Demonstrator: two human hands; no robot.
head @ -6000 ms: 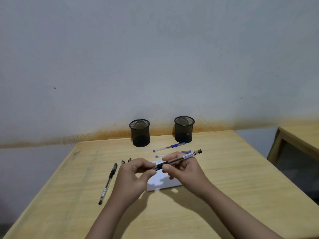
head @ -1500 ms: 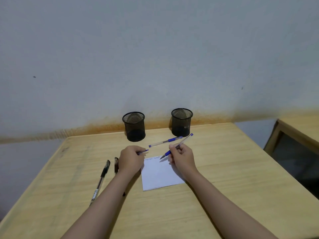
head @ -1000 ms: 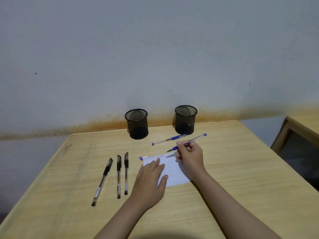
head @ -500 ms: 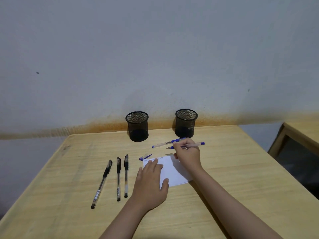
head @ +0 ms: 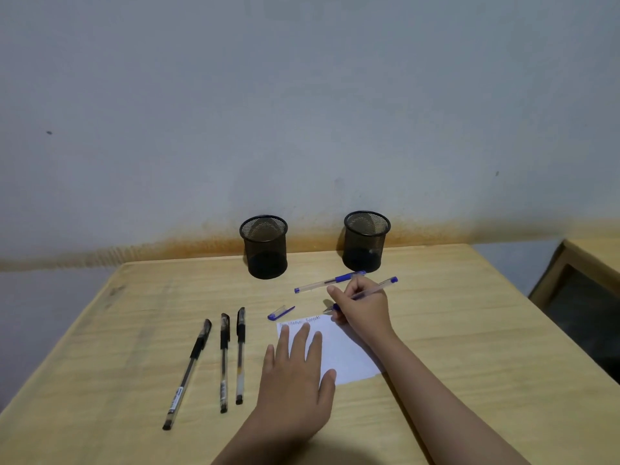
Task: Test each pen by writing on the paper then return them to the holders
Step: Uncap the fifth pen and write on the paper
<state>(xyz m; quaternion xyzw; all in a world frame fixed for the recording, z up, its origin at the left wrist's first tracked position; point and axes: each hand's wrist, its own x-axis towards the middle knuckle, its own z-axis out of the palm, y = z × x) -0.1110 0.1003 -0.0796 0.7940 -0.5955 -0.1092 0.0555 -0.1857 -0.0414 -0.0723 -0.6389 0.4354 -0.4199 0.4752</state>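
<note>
From the head camera, the left hand (head: 295,374) lies flat with straight, spread fingers on the near left part of the white paper (head: 349,354), pressing it to the wooden table (head: 469,330). It holds nothing. The right hand (head: 364,308) sits just past the paper's far right corner, its fingers and thumb curled round an uncapped blue pen (head: 369,292). The pen's tip is at the far edge of the sheet, just left of this hand, and its barrel slants up and away to the right. Faint handwriting runs along the paper's far edge, between the left fingertips and the pen tip.

A loose blue cap (head: 281,312) lies on the table just beyond the left fingers, beside the paper's far left corner. A second blue pen (head: 330,281), capped, lies just beyond the right hand, apart from it. Three black pens lie to the left of the left hand, roughly side by side: the nearest black pen (head: 240,354), the middle black pen (head: 224,360) and the outer black pen (head: 188,372), which slants away from the other two.

Far beyond both hands, by the wall, stand two black mesh holders, well apart: the left holder (head: 265,246) and the right holder (head: 365,241). No pens show above their rims.
</note>
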